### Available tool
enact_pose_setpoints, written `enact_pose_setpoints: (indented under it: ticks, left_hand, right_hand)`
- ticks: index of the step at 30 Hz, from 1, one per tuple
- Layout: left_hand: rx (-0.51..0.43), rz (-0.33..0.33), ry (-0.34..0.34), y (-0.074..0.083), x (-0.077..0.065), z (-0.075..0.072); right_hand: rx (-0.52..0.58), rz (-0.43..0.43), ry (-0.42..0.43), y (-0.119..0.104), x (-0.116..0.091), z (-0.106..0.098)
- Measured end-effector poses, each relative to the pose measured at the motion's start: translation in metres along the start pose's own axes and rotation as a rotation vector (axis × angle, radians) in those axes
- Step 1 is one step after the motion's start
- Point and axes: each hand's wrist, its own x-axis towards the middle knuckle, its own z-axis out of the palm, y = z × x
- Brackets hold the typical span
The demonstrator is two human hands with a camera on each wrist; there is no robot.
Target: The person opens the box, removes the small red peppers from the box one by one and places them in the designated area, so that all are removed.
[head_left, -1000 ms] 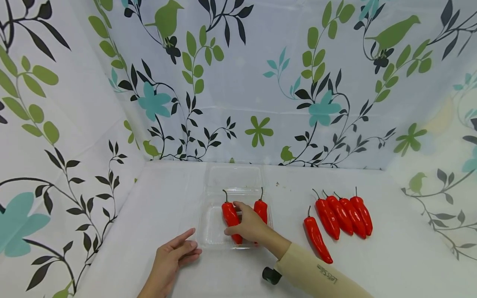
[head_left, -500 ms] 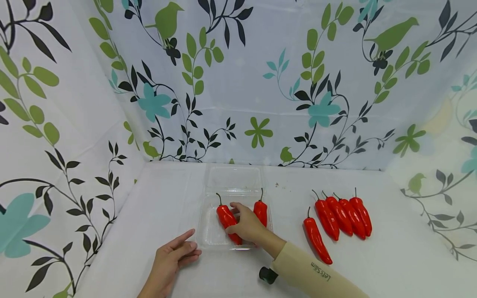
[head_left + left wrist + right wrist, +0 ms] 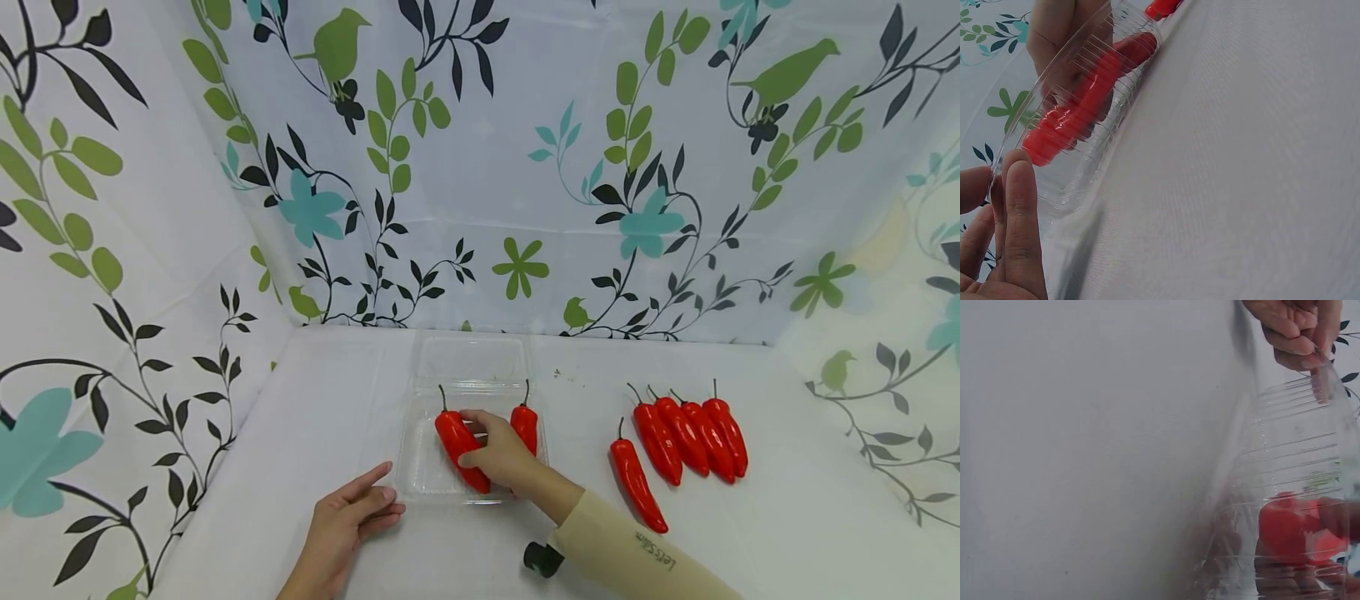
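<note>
A clear plastic clamshell box lies with its lid folded back. Inside it, my right hand grips a red chili pepper from its right side, fingers over the far part and thumb near the front. The pepper leans, stem pointing away to the left. A second red pepper lies along the box's right side, partly hidden by my right hand. At the front left corner, my left hand pinches the box rim between thumb and fingers. Through the wall, the held pepper shows blurred in the left wrist view.
Several red peppers lie side by side on the white table right of the box. One more pepper lies nearer, close to my right sleeve. A leaf-patterned cloth hangs behind.
My right hand has shifted the pepper left inside the box, away from the other one, and its stem end now leans further left. The left hand has stayed at the corner.
</note>
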Motion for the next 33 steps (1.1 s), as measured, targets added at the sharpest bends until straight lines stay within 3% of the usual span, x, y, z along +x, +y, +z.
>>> enact_pose_setpoints:
  ticks: [8,18,33]
  left_hand:
    - [0.007,0.002,0.009,0.000,-0.001,0.000]
    - [0.009,0.007,-0.002,0.001,-0.002,0.002]
    - [0.011,0.009,-0.014,0.003,-0.004,0.002]
  right_hand:
    - [0.272,0.053,-0.070,-0.003,-0.002,-0.013]
    - [0.506,0.067,-0.163,-0.013,-0.016,-0.026]
    - [0.696,0.071,-0.202,-0.016,-0.032,-0.045]
